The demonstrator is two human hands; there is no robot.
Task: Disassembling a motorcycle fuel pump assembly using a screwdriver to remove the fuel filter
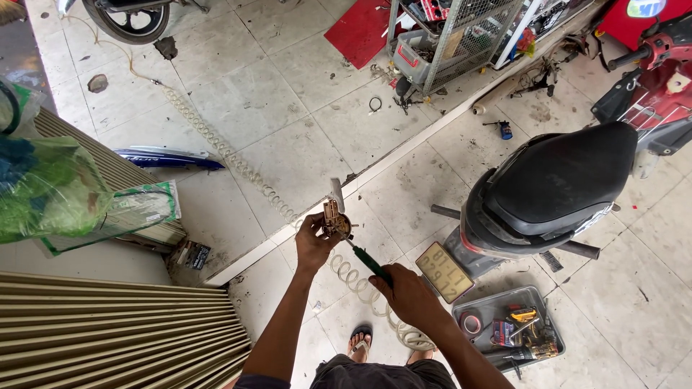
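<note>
The left hand (311, 241) is closed around a small brown part (336, 222), lifted chest-high for a clear view — the right hand (412, 295) grips a green-handled screwdriver (369, 261), its tip on the part, above the coiled hose (360, 281).

small part (336, 220) in left hand (312, 241): make too small to tell. screwdriver (370, 262) grip hidden in right hand (411, 294). red scooter (652, 65), wheel (130, 18) cut by frame edges.

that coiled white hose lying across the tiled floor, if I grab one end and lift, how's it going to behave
The coiled hose would likely stretch and sag like a spring rather than lift stiffly. It looks thin and pale, so probably light. Its long trail across the floor suggests it could drag or snag.
</note>
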